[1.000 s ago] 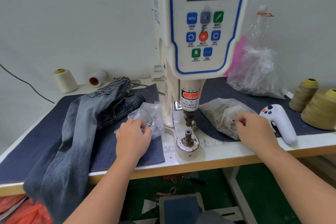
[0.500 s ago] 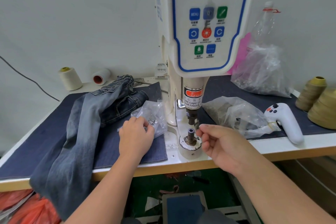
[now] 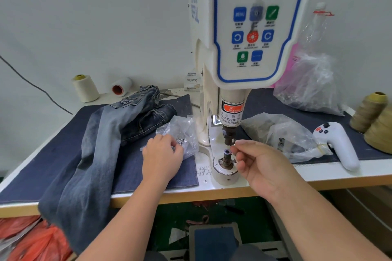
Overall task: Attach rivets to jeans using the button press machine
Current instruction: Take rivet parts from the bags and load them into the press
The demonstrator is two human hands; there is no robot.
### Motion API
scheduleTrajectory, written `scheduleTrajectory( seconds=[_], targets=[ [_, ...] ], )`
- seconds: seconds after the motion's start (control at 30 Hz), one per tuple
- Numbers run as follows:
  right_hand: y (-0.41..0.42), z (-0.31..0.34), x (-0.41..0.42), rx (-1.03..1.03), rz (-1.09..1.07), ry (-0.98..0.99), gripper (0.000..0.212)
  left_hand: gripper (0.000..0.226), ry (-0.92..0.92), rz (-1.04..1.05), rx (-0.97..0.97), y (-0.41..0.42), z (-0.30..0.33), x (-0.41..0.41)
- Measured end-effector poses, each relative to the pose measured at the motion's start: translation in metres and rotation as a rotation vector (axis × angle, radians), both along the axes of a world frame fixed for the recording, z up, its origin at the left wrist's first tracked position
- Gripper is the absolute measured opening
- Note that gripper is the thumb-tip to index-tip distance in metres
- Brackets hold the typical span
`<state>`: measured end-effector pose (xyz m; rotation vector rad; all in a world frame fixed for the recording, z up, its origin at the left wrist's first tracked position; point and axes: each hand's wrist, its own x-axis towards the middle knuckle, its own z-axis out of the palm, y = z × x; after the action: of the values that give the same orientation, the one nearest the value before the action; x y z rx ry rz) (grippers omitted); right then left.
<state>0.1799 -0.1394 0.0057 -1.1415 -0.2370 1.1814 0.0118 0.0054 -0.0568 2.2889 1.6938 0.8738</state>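
The white button press machine (image 3: 250, 27) stands at the table's middle, its upper die (image 3: 228, 136) above the lower die post (image 3: 226, 155). My right hand (image 3: 261, 165) pinches a small rivet part between thumb and forefinger, right beside the gap between the dies. My left hand (image 3: 162, 157) reaches into a small clear bag of silver rivets (image 3: 182, 133), fingers curled among them; I cannot tell whether it holds one. The faded blue jeans (image 3: 101, 144) lie bunched on the dark denim mat (image 3: 53, 154) and hang over the table's front edge.
A clear bag of parts (image 3: 277, 131) and a white handheld controller (image 3: 339, 146) lie right of the machine. A larger bag (image 3: 309, 89) sits behind. Thread cones stand at far right (image 3: 369, 110) and back left (image 3: 84, 88). A foot pedal (image 3: 214, 241) is below.
My right hand left the parts bag on the right and came to the dies with a small piece pinched. My left hand stayed at the rivet bag.
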Motion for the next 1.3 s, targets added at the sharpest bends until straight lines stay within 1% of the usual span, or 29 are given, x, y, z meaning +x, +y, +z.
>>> scheduleTrajectory(
  seconds=[0.1, 0.2, 0.3, 0.43, 0.57, 0.63, 0.73, 0.83, 0.97, 1.2, 1.3],
  targets=[
    [0.002, -0.002, 0.0, 0.058, -0.017, -0.091, 0.015, 0.013, -0.002, 0.0, 0.002, 0.0, -0.001, 0.0],
    [0.003, -0.004, 0.001, 0.097, -0.025, -0.227, 0.018, 0.012, -0.014, -0.002, 0.005, 0.0, -0.001, 0.0],
    [0.002, -0.008, 0.001, 0.115, -0.018, -0.293, 0.023, 0.012, -0.014, -0.003, 0.006, 0.001, -0.001, 0.0],
    [0.001, -0.013, 0.004, 0.119, -0.027, -0.359, 0.02, 0.012, -0.018, -0.009, 0.004, 0.001, -0.002, 0.0],
    [-0.002, -0.016, 0.005, 0.177, 0.007, -0.369, 0.025, 0.012, -0.015, -0.011, 0.003, 0.001, -0.001, 0.0],
    [-0.003, -0.017, 0.005, 0.194, 0.03, -0.334, 0.029, 0.012, -0.016, -0.013, 0.004, 0.001, -0.001, 0.0],
    [-0.001, -0.016, 0.006, 0.209, 0.031, -0.253, 0.029, 0.012, -0.012, -0.011, 0.005, 0.001, -0.001, 0.0],
    [-0.001, -0.016, 0.008, 0.195, 0.029, -0.236, 0.031, 0.012, -0.012, -0.008, 0.002, 0.001, -0.001, 0.0],
    [0.001, -0.017, 0.009, 0.172, 0.034, -0.282, 0.037, 0.012, -0.014, -0.005, -0.001, 0.001, -0.002, 0.001],
    [0.007, -0.015, 0.004, 0.126, 0.059, -0.415, 0.034, 0.013, -0.007, -0.007, 0.005, 0.001, -0.001, 0.0],
    [0.009, -0.014, 0.004, 0.114, 0.063, -0.442, 0.032, 0.013, -0.006, -0.006, 0.003, 0.001, -0.001, 0.0]
  ],
)
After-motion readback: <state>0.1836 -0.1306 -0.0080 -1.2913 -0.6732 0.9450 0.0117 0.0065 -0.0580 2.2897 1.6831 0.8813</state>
